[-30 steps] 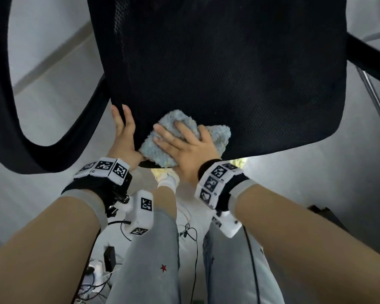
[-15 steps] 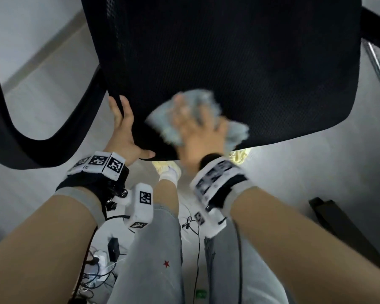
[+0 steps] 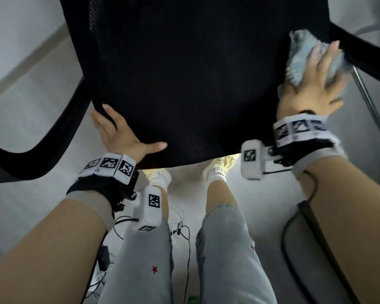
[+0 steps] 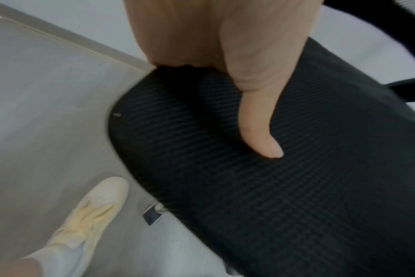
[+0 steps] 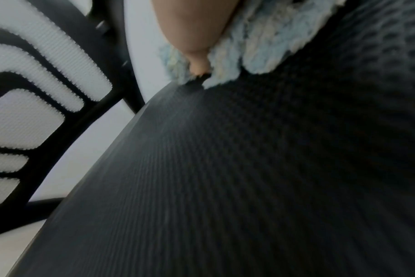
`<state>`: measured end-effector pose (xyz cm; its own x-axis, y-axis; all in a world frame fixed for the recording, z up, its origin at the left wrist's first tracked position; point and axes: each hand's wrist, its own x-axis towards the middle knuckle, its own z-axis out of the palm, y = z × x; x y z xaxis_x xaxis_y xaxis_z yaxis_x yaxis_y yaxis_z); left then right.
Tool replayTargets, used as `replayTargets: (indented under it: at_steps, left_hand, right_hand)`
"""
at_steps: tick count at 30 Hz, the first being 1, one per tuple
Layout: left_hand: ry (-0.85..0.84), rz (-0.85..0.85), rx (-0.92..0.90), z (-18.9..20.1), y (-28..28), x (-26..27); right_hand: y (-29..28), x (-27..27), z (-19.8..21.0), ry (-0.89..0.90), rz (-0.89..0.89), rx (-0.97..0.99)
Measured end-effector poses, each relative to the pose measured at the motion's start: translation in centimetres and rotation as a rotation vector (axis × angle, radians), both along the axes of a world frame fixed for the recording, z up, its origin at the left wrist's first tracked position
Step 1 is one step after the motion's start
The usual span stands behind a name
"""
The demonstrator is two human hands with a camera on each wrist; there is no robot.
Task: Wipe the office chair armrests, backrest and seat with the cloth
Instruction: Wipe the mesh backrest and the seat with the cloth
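The chair's black mesh seat (image 3: 195, 84) fills the upper head view. My left hand (image 3: 121, 137) grips its front left corner, thumb (image 4: 258, 120) lying on top of the seat (image 4: 296, 187) and fingers going over the edge. My right hand (image 3: 309, 93) presses the fluffy light-blue cloth (image 3: 301, 53) flat against the seat's right edge, fingers spread and blurred. In the right wrist view the cloth (image 5: 261, 52) sits under my hand on the seat (image 5: 249, 178), with the mesh backrest (image 5: 36, 84) behind.
The black left armrest (image 3: 31, 154) curves out at the left. The right armrest (image 3: 364, 51) runs just past the cloth, above a metal frame tube (image 3: 369, 102). My legs, pale shoes (image 4: 90, 211) and loose cables (image 3: 184, 233) are on the grey floor below.
My right hand has swept the cloth from the front middle of the seat to its right edge. My left hand has stayed on the front left corner.
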<state>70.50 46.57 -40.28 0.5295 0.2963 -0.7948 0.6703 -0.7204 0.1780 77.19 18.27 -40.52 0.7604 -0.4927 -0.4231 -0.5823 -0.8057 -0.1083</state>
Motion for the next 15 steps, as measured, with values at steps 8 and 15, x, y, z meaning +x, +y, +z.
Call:
replayTargets:
  at_steps: [8,15]
  left_hand:
    - [0.026,0.058,0.210,-0.7,-4.9,6.0]
    - [0.039,0.110,0.248,-1.7,-5.8,6.6]
  right_hand:
    - [7.9,-4.8,-0.9,-0.038,1.007,0.213]
    - [1.9,7.4,-0.4,0.009,0.336,0.054]
